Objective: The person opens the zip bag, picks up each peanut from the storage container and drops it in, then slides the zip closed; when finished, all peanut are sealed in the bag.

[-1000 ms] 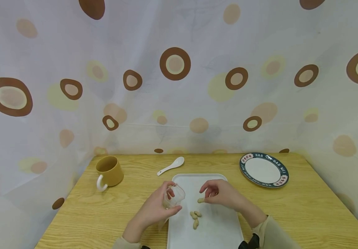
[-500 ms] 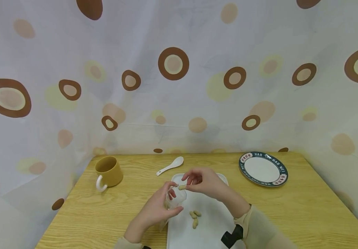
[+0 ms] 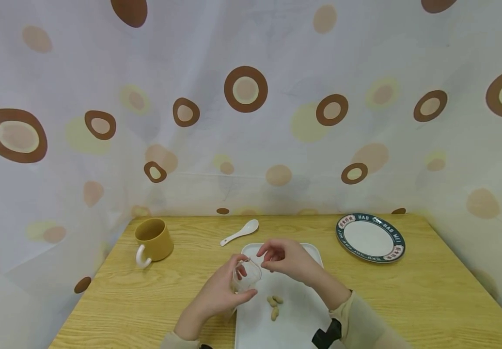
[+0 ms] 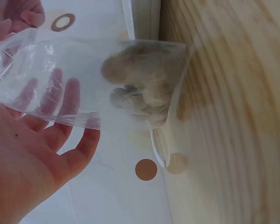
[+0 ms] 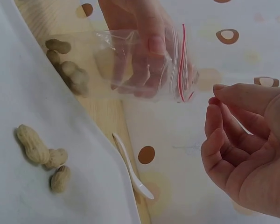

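Note:
My left hand [image 3: 217,290] grips a clear zip bag [image 3: 248,275], thumb on one side and fingers on the other. Its mouth gapes upward, and a red zip line shows along it in the right wrist view. Several peanuts [image 5: 73,77] lie at the bottom of the bag. Beside the mouth is my right hand [image 3: 292,261], apart from the bag; its fingers are loosely bent and I see nothing between them. Three peanuts [image 3: 274,314] rest together on a white tray [image 3: 303,310] below the hands.
A mustard mug [image 3: 157,245] with a white handle stands at the left of the wooden table [image 3: 116,295]. Behind the tray is a white spoon [image 3: 246,229]. A plate [image 3: 368,238] with a dark patterned rim sits at the back right. Spotted cloth [image 3: 277,140] hangs behind.
My right hand brought a peanut from above the tray to the bag's mouth and let it go. The left hand kept the bag nearly still.

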